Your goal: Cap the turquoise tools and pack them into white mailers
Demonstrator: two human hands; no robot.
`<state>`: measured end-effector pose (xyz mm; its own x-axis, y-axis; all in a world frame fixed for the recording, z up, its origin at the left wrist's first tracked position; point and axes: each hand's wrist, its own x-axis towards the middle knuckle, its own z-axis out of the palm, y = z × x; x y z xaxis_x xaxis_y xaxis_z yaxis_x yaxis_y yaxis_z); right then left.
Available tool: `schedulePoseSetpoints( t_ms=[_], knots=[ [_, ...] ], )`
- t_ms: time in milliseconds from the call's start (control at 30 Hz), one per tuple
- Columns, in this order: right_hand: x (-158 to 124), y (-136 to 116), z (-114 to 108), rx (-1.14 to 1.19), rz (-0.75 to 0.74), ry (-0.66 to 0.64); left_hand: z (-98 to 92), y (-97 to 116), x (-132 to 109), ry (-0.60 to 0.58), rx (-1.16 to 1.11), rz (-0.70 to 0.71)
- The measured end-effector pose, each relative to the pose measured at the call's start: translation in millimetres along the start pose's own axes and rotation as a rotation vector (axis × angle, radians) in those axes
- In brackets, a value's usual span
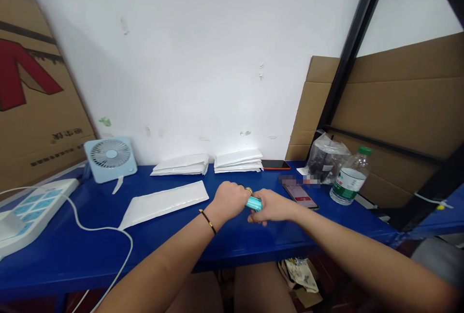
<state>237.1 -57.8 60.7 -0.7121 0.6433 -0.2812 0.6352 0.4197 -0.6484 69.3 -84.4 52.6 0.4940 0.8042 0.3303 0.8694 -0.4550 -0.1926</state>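
Note:
My left hand (231, 200) is closed in a fist over the blue table's front part, a ring on one finger and a dark band at the wrist. Pressed close beside it, my right hand (271, 205) is curled with its fingers around a small turquoise object (254, 203). Only a short piece of this object shows between the two hands, so its kind is unclear. Its left end meets my left fist, which seems to grip it too. A flat white padded envelope (166, 201) lies on the table to the left of my hands.
Two stacks of white envelopes (181, 164) (238, 160) lie by the wall, beside a dark phone (276, 165). A lit phone (300, 194), a bottle (350, 177) and a bagged item (324, 160) are right. Left are a fan (110, 158), a power strip (39, 211) and a cable (97, 228).

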Motion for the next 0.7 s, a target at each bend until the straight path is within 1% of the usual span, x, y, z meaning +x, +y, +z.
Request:
schedulePoseSetpoints(
  t_ms=[67, 100, 133, 167, 200, 233, 267, 333, 367, 400, 433, 467, 500, 533, 567, 600, 633, 700],
  knots=[
    [-5, 4, 7, 0.521, 0.001, -0.414, -1.3, 4, -5, 0.119, 0.043, 0.179],
    [-6, 6, 12, 0.726, -0.003, -0.572, -1.4, 7, -8, 0.165, 0.05, 0.272],
    [-8, 8, 19, 0.879, -0.004, -0.68, -1.3, 9, -10, 0.2, 0.049, 0.351],
    [-9, 9, 25, 0.982, 0.002, -0.747, -1.3, 11, -12, 0.222, 0.043, 0.405],
    [-9, 9, 32, 1.044, 0.016, -0.778, -1.5, 13, -13, 0.231, 0.033, 0.436],
    [-9, 10, 37, 1.069, 0.036, -0.779, -2.1, 15, -14, 0.227, 0.023, 0.445],
    [-9, 10, 41, 1.071, 0.058, -0.745, -3.1, 16, -16, 0.215, 0.012, 0.435],
    [-10, 12, 44, 1.019, 0.089, -0.602, -5.8, 14, -19, 0.186, -0.021, 0.346],
    [-10, 15, 43, 0.968, 0.092, -0.519, -6.7, 10, -23, 0.176, -0.038, 0.258],
    [-11, 18, 42, 0.913, 0.09, -0.442, -6.6, 3, -28, 0.166, -0.05, 0.136],
    [-13, 23, 41, 0.865, 0.088, -0.373, -5.2, -7, -35, 0.165, -0.052, -0.027],
    [-14, 27, 39, 0.828, 0.087, -0.317, -2.2, -19, -43, 0.13, -0.029, -0.214],
    [-16, 31, 38, 0.801, 0.088, -0.277, 2.2, -34, -53, 0.069, 0.007, -0.398],
    [-18, 35, 36, 0.782, 0.086, -0.251, 7.6, -49, -64, -0.025, 0.045, -0.553],
    [-21, 38, 34, 0.772, 0.082, -0.236, 13.2, -64, -75, -0.136, 0.075, -0.661],
    [-22, 40, 33, 0.767, 0.072, -0.228, 18.2, -78, -84, -0.249, 0.077, -0.713],
    [-24, 41, 32, 0.763, 0.057, -0.221, 21.6, -89, -92, -0.293, 0.056, -0.709],
    [-26, 40, 29, 0.745, 0.029, -0.203, 21.4, -102, -98, -0.31, 0.053, -0.702]
  ],
)
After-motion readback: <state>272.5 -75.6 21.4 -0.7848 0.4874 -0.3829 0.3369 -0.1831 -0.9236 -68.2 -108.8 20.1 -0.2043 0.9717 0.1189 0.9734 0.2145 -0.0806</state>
